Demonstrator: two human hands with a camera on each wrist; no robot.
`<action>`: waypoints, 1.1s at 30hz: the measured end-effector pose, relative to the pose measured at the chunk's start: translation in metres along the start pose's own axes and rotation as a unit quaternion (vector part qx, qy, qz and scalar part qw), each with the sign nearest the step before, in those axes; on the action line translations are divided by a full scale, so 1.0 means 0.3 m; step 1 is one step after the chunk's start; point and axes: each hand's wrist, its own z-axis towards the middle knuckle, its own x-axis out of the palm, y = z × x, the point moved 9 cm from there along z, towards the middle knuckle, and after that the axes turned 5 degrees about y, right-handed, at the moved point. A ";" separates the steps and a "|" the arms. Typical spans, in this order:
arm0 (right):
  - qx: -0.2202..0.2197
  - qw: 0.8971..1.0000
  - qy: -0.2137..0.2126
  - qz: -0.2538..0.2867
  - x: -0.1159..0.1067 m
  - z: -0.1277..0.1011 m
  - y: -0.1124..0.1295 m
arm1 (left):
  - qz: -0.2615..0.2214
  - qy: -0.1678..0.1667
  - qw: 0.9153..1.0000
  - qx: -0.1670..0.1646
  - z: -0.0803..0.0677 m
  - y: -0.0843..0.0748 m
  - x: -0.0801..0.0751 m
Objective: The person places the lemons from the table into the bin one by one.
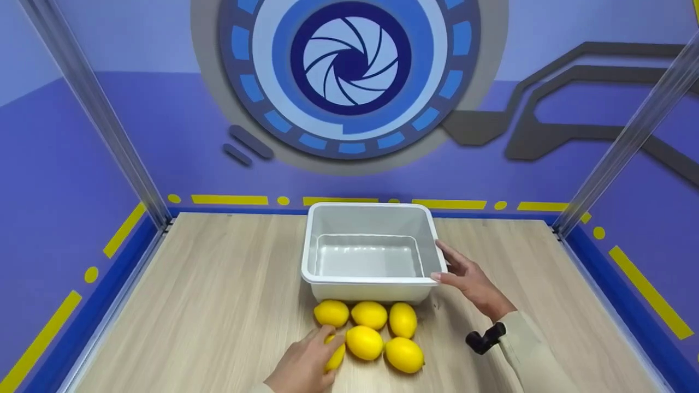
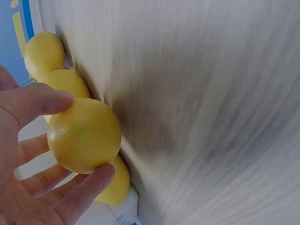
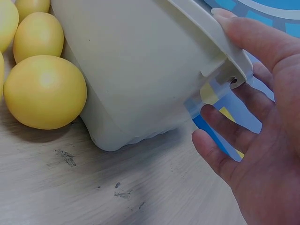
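Left hand [image 1: 303, 364] fingers [image 2: 40, 101] grip a lemon [image 2: 84, 135]; right hand [image 1: 469, 279] fingers touch the tub [image 1: 377, 281].

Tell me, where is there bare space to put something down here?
Bare wood lies left of the white bin and right of the right hand. The bin's floor is bare too. Crowded: the lemons before the bin, where the left hand grips one.

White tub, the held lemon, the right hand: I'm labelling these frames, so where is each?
white tub [image 1: 369, 207]: head view, far rim.
held lemon [image 2: 84, 136]: left wrist view, middle of peel.
right hand [image 1: 474, 284]: head view, back of hand.
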 end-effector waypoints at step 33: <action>-0.004 1.000 0.012 0.006 0.005 -0.001 0.001 | 0.036 -0.076 0.996 0.034 -0.016 -0.030 -0.064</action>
